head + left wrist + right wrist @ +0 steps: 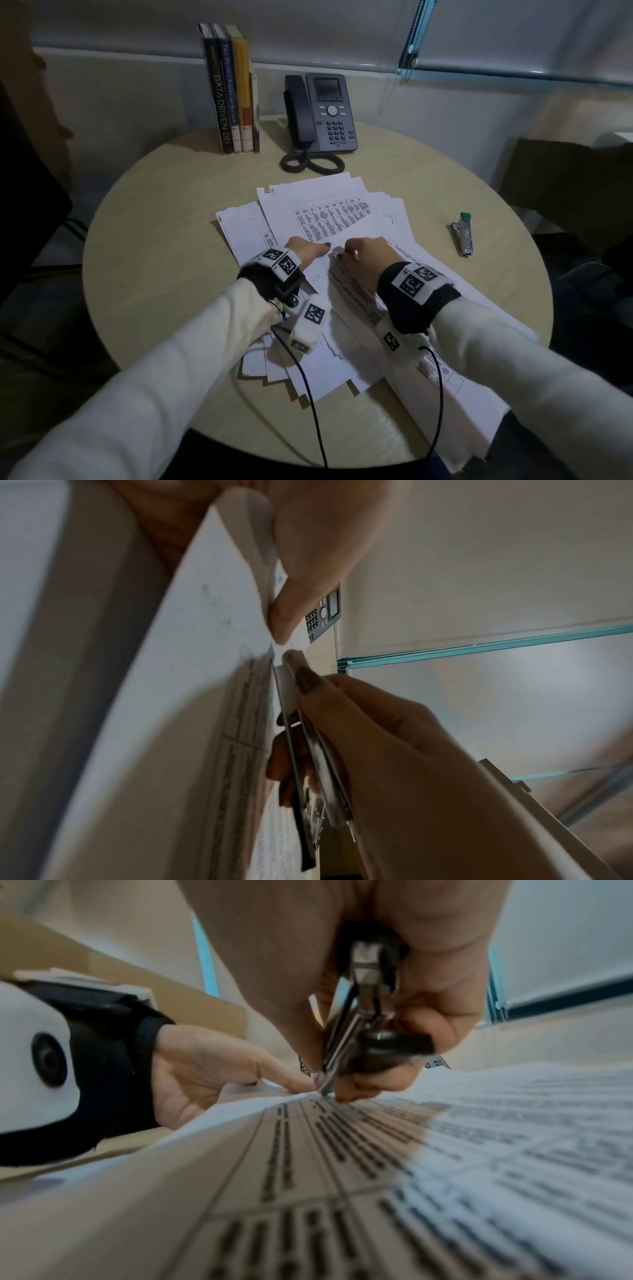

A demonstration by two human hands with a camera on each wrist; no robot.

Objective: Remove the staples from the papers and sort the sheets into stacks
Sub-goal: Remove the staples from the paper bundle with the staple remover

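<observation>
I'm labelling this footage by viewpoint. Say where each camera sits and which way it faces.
Head: high above the round table, looking down at papers; both sleeves and wrists show.
Left wrist: low beside the sheets, looking along the left hand toward the right hand's staple remover.
Right wrist: just above the page, facing the right hand.
All share the papers, both hands and the tool.

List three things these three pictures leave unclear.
1. The staple: right wrist view, hidden under the metal staple remover tip and fingertips.
2. Table text on the white printed sheets: too small in head view, blurred in wrist views.
3. Left hand fingers: head view, hidden behind the hand.
</observation>
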